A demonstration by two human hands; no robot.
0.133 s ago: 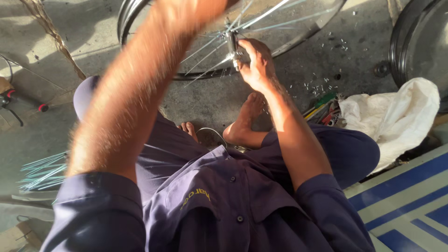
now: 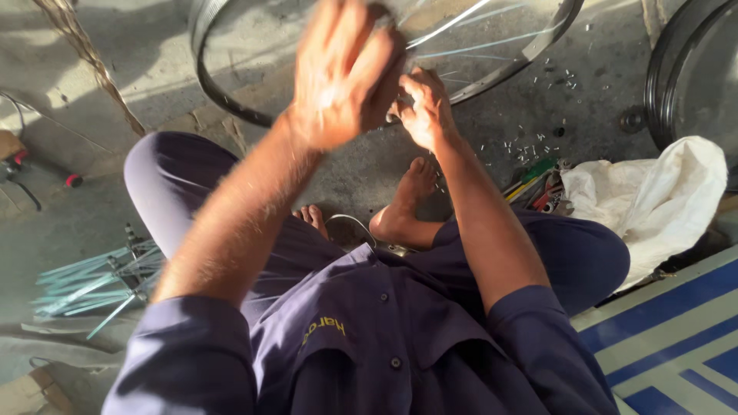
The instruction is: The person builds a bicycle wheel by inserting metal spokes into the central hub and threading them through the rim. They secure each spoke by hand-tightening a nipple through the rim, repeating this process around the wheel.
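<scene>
Both hands meet at the round silver spoked bicycle wheel rim (image 2: 231, 100) standing on the concrete floor (image 2: 92, 215). Right hand (image 2: 424, 107) pinches something at the spokes; blurry left hand (image 2: 342, 73) fingers loosely curled over it, grip unclear.

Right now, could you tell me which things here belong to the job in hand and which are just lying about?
In hand: wheel rim, its spokes, left hand, right hand.

Lying about: loose spokes, small metal bits, tools, white sack, second rim.
</scene>
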